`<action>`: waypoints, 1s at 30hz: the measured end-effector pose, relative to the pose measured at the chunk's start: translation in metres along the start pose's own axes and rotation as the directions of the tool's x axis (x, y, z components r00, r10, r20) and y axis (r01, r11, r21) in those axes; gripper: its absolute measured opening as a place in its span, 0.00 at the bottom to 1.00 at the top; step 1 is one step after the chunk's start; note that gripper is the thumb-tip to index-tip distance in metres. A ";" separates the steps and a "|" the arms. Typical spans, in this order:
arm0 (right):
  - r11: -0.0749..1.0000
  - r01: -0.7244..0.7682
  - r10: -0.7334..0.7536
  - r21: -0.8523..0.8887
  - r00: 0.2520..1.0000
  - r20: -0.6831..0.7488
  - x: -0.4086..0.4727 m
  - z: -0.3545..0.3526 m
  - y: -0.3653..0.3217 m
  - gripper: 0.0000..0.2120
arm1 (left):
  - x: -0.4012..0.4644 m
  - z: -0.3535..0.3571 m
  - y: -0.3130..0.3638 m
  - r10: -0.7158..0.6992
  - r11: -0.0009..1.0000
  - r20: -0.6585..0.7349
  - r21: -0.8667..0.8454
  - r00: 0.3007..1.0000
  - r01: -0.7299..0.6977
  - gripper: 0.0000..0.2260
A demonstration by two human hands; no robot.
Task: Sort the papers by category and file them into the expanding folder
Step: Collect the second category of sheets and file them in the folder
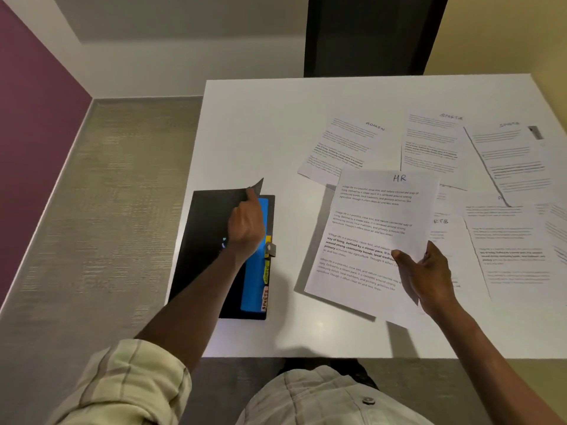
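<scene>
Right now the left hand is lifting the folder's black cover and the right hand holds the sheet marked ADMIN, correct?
Not quite. The head view shows the right hand holding the sheet marked HR; the ADMIN sheet lies on the table. The left hand is lifting the folder's black cover, as you say.

A smooth white rectangular counter (264,124) is seen — on its left part a flat black expanding folder (208,234) with coloured side tabs is laid, and across its right part loose white printed sheets are spread, among them one headed ADMIN (346,148) and two headed SPORTS (432,142) — several overlapping.
</scene>
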State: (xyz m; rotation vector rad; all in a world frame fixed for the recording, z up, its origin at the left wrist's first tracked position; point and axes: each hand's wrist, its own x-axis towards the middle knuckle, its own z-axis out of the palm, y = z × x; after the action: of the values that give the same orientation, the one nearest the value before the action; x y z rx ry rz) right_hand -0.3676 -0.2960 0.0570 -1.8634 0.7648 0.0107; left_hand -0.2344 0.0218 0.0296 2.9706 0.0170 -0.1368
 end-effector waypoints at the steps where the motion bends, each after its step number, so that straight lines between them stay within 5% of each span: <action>1: 0.999 0.017 -0.017 -0.028 1.000 -0.011 0.000 0.005 -0.006 0.20 | 0.003 -0.009 -0.004 -0.028 0.997 -0.035 -0.075 0.999 0.026 0.22; 5: 0.989 0.110 -0.114 -0.100 0.993 -0.037 0.001 0.027 -0.025 0.15 | 0.008 -0.035 -0.014 -0.093 0.964 -0.030 -0.254 0.995 0.082 0.19; 18: 0.920 0.350 -0.371 -0.177 0.923 -0.106 -0.016 0.061 -0.097 0.11 | 0.016 -0.064 -0.033 -0.132 0.942 -0.075 -0.321 0.988 0.101 0.15; 30: 0.696 0.610 -0.559 -0.379 0.791 0.246 -0.017 0.116 -0.112 0.05 | 0.019 -0.093 -0.039 -0.138 0.942 -0.071 -0.317 0.988 0.109 0.17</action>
State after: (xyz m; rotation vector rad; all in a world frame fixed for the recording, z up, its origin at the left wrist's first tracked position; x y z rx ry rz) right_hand -0.2855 -0.1649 0.1065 -2.4568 0.0400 -0.1295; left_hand -0.2080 0.0758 0.1126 2.6547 0.2168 -0.0093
